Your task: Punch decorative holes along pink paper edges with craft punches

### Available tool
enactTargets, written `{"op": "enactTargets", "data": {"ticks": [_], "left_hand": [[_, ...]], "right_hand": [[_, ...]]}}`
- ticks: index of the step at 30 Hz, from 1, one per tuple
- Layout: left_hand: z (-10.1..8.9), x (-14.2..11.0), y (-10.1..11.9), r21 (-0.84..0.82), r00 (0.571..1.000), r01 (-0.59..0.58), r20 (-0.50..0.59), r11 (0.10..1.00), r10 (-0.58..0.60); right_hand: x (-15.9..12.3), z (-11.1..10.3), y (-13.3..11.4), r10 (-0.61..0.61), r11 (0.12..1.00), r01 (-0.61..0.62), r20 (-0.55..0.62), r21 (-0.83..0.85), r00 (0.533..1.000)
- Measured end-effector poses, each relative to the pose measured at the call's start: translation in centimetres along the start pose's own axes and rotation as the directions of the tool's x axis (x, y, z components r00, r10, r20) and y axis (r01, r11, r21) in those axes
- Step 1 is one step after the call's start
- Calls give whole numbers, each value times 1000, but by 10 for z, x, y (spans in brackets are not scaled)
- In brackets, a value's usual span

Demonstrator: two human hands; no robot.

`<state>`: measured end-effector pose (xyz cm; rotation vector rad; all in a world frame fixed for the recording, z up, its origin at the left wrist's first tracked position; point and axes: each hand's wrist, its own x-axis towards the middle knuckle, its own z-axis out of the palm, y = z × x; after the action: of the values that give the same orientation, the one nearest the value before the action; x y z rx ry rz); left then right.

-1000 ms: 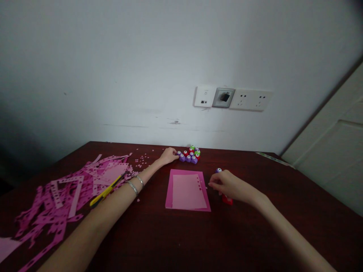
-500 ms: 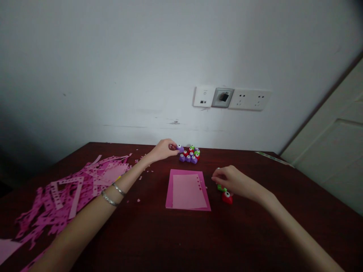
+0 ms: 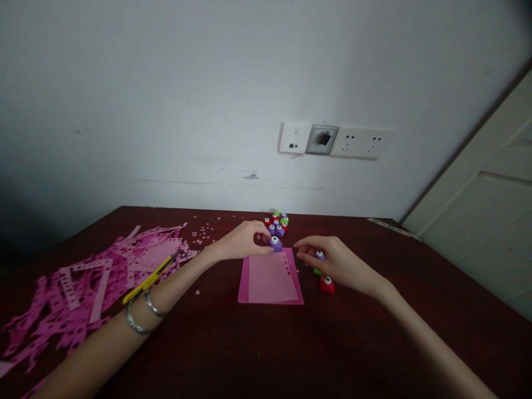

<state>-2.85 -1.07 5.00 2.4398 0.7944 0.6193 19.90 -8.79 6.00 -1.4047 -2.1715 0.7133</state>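
Note:
My left hand (image 3: 241, 241) is shut on a purple craft punch (image 3: 275, 244), which sits at the top edge of a pale pink paper sheet (image 3: 269, 279) lying on a darker pink sheet (image 3: 243, 281). My right hand (image 3: 332, 260) curves over a second purple punch (image 3: 320, 255), and I cannot tell whether it grips it. A green punch (image 3: 317, 272), mostly hidden, and a red punch (image 3: 327, 285) stand just below that hand. Behind the paper, a cluster of purple, red and green punches (image 3: 276, 223) stands close together.
Punched pink paper strips (image 3: 83, 282) lie in a heap on the left of the dark wooden table (image 3: 266, 343), with a yellow craft knife (image 3: 149, 281) on them. Small pink paper bits lie scattered nearby. A wall socket panel (image 3: 334, 141) is behind.
My left hand has brought a purple punch from the cluster to the paper's top edge. My right hand has moved left and now covers a purple punch.

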Motion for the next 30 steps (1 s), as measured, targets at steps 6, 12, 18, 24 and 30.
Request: {"op": "enactTargets", "data": {"ticks": [6,12,18,24,30], "left_hand": [[4,-2,16,32,998,-38,53,999,36],[8,-4,25,37,994,-84,79,996,81],[10,-4,27,36,989,-109,100,993,105],[-1,-3,-1,66,990,-4,144,998,-6],[6,0,-39,237,946,197,210,951,-248]], "right_hand": [[1,10,-4,6,990,-4,-15,144,1000],[1,14,-6,6,984,-14,46,179,999],[0,15,-5,25,980,-39,72,195,997],[0,5,9,67,990,-77,86,120,994],[-4,-4,27,47,996,-45,22,-79,999]]}}
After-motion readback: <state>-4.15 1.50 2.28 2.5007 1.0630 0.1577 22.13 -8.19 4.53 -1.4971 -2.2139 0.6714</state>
